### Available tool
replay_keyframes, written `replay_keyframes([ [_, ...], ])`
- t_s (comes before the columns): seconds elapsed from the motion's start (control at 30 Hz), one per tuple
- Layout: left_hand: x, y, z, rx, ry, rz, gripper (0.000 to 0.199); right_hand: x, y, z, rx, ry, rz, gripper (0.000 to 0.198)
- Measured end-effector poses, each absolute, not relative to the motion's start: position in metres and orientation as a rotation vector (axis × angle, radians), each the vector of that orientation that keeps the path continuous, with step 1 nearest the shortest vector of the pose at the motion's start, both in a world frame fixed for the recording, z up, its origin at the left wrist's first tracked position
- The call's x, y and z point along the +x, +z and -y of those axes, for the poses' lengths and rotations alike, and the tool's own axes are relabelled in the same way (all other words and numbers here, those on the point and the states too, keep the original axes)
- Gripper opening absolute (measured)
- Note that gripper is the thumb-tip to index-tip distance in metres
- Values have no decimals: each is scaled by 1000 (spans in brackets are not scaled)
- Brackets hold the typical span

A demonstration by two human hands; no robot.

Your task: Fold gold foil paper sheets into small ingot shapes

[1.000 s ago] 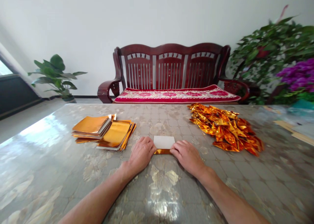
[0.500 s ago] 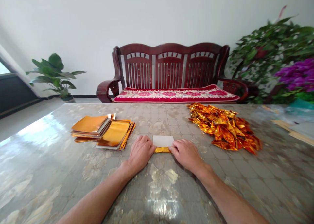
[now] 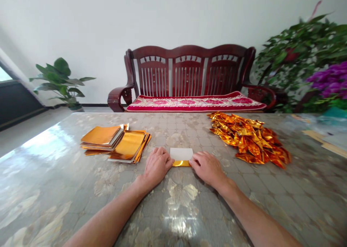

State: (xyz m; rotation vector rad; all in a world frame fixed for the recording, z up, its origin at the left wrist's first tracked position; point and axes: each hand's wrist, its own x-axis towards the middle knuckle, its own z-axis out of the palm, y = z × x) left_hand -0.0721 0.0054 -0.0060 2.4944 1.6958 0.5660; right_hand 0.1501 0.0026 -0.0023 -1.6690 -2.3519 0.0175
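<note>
A sheet of gold foil paper lies on the table between my hands, white side up. Its near edge is folded over into a shiny gold strip. My left hand grips the left end of that fold, fingers curled and thumb against the strip. At the right end, my right hand pinches the fold the same way. To the left lie stacks of flat gold foil sheets. A heap of folded gold paper ingots sits to the right.
The glossy patterned table spreads around my arms. Plastic bags and tan strips lie at its right side. Behind it stand a dark red wooden bench, a potted plant and purple flowers.
The view has shifted slightly. Both hands stay at the ends of the fold, and the gold strip now looks flatter and catches a brighter glint.
</note>
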Motion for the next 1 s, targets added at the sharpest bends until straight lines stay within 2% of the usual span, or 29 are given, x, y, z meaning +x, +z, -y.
replay_keyframes([
  [0.57,-71,-7,-6,2496,533,-1763,31,147,0,0,-1669,-99,2377,25],
  [1.0,-70,-10,-6,2512,529,-1760,28,149,-2,-3,-1712,25,2313,22],
])
